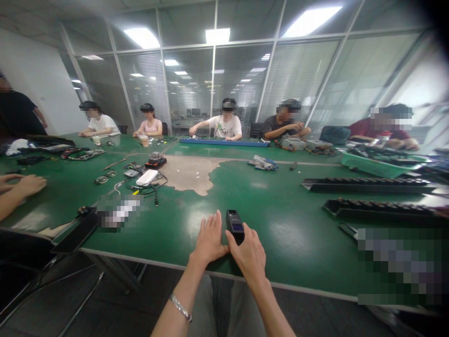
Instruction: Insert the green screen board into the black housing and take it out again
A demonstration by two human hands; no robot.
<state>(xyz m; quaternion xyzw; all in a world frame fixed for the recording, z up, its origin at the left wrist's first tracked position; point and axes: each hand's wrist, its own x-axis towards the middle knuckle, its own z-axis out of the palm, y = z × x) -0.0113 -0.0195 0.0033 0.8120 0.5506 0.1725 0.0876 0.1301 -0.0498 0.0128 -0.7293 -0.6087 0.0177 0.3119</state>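
Note:
A small black device (234, 223) with a bluish screen stands near the front edge of the green table (280, 210). My right hand (248, 252) wraps round its lower end and holds it. Just left of it, my left hand (209, 238) lies flat on the tabletop with fingers stretched out, its thumb touching the right hand. A silver bracelet (180, 307) sits on my left wrist.
Several other people sit along the far side and at the left. Long black trays (368, 185) lie at the right, a white box with cables (146, 178) at mid left, a blue strip (224, 142) at the back. A co-worker's hands (21, 185) rest at the left edge.

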